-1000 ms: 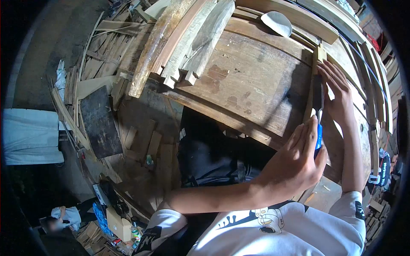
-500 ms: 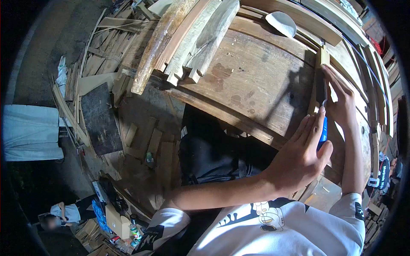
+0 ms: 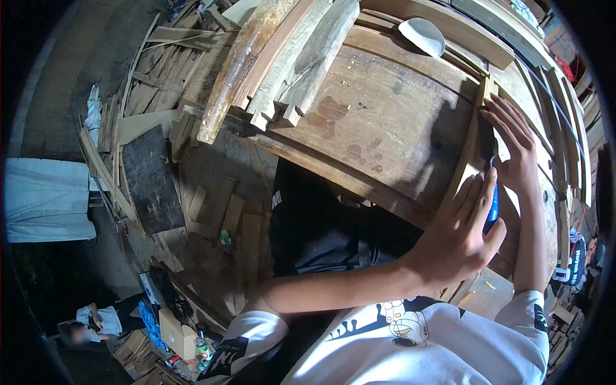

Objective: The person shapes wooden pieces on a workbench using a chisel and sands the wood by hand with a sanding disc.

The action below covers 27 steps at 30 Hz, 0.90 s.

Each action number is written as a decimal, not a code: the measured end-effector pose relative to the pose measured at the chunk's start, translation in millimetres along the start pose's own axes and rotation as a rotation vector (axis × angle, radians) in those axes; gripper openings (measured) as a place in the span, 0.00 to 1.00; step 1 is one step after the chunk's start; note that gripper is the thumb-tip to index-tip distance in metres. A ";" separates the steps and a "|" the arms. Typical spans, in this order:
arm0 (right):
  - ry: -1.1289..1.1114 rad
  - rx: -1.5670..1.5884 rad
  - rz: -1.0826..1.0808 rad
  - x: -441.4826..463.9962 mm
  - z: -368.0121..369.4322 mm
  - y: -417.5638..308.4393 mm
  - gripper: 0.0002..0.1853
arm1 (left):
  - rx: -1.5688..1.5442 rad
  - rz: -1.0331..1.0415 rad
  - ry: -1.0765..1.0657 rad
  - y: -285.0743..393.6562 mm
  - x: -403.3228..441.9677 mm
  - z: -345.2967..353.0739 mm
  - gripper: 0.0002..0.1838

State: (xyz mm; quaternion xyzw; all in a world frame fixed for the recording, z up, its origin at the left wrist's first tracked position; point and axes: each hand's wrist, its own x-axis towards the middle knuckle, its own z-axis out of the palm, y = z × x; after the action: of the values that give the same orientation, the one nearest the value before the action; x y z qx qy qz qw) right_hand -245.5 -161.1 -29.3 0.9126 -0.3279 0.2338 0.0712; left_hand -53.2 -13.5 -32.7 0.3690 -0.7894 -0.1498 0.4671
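Observation:
My left hand (image 3: 452,237) is closed around the blue handle (image 3: 492,212) of a hand tool, its fingers pointing away from me and its thumb on the near right side. The tool's flat dark blade (image 3: 487,136) lies along a narrow wooden strip (image 3: 468,163) on the workbench; I cannot tell the tool's exact kind. My right hand (image 3: 518,151) is further away, fingers stretched out and slightly apart, resting along the blade and the strip's right side. Its palm and thumb tip are partly hidden.
Several notched wooden pieces (image 3: 301,70) lie across the bench (image 3: 378,122) at the far left. A rounded pale piece (image 3: 422,36) rests at the back, near long boards (image 3: 449,24). Scrap wood covers the floor to the left. Another person (image 3: 99,321) sits at lower left.
Both hands and the tool have shifted slightly right, the handle also a little towards me. The right fingers have spread, and more of the strip shows beside my left hand.

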 end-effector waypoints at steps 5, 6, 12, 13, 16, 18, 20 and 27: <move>-0.048 0.045 0.032 1.1 -6.8 -4.0 0.33 | -0.020 0.063 0.013 -2.8 -5.1 14.1 0.12; -0.061 0.061 0.037 2.3 -7.9 -4.6 0.33 | -0.002 0.078 0.016 -2.6 -5.3 15.6 0.12; -0.006 0.052 -0.033 -1.9 0.5 1.2 0.30 | 0.088 0.162 -0.042 -4.1 -3.3 20.5 0.12; -0.006 0.052 -0.017 -2.6 1.9 0.6 0.29 | 0.092 0.162 -0.034 -6.3 -3.2 21.2 0.13; -0.037 0.049 0.038 -4.9 5.0 -5.6 0.29 | 0.095 0.120 -0.033 -9.8 -4.0 16.9 0.09; -0.092 0.071 0.062 -1.9 1.0 -13.1 0.29 | 0.133 0.085 -0.029 -10.9 -2.9 11.6 0.10; -0.088 0.105 0.075 0.0 1.2 -15.7 0.30 | 0.204 -0.007 -0.076 -14.4 -9.0 6.5 0.31; -0.112 0.175 0.127 0.6 3.9 -21.3 0.24 | 0.163 -0.234 -0.295 -28.3 -24.4 -12.2 0.45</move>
State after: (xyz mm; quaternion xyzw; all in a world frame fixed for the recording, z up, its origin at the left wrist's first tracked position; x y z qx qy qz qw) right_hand -230.1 -146.1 -31.9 0.9043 -0.3669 0.2140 -0.0421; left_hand -23.3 -13.8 -58.2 0.4689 -0.8105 -0.1909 0.2945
